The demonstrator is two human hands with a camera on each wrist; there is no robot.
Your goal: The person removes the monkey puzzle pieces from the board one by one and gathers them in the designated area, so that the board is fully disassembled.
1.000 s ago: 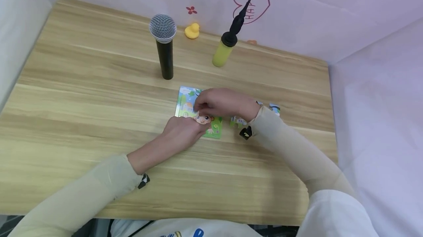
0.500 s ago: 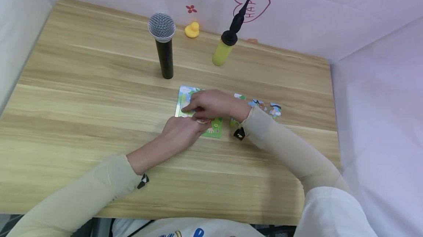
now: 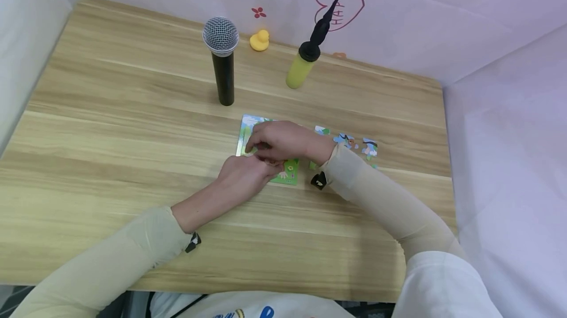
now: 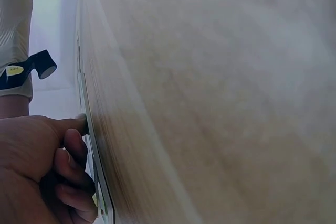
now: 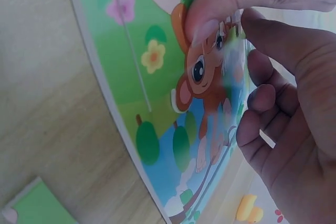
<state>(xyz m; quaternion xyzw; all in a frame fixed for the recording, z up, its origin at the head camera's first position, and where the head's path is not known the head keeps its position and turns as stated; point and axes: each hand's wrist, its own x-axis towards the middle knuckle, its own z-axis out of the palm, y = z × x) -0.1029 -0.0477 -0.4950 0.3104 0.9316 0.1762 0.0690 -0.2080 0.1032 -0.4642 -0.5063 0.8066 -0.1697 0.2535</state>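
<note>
A flat jigsaw puzzle [image 3: 290, 169] with a cartoon monkey, flowers and trees lies on the table. My left hand [image 3: 241, 176] holds it at the near left corner, fingers bent along the edge. In the right wrist view the left thumb [image 5: 215, 14] presses on the picture. My right hand [image 3: 281, 139] hovers low over the board's middle, close to the left one, its fingers bent. Whether a piece sits between the right fingertips is hidden. Loose puzzle pieces, among them one with a branch [image 3: 345, 140] and another [image 3: 369, 146], lie right of the board.
A microphone [image 3: 222, 62] stands behind the board. Farther back are a yellow toy duck [image 3: 259, 41] and a yellow-green hand pump [image 3: 300, 70] with a black nozzle. White walls with red drawings enclose the wooden table [image 3: 110, 111].
My right hand has shifted left over the board, uncovering more loose pieces. Its index finger, stretched out half a second ago, is now bent. The left hand has stayed in place.
</note>
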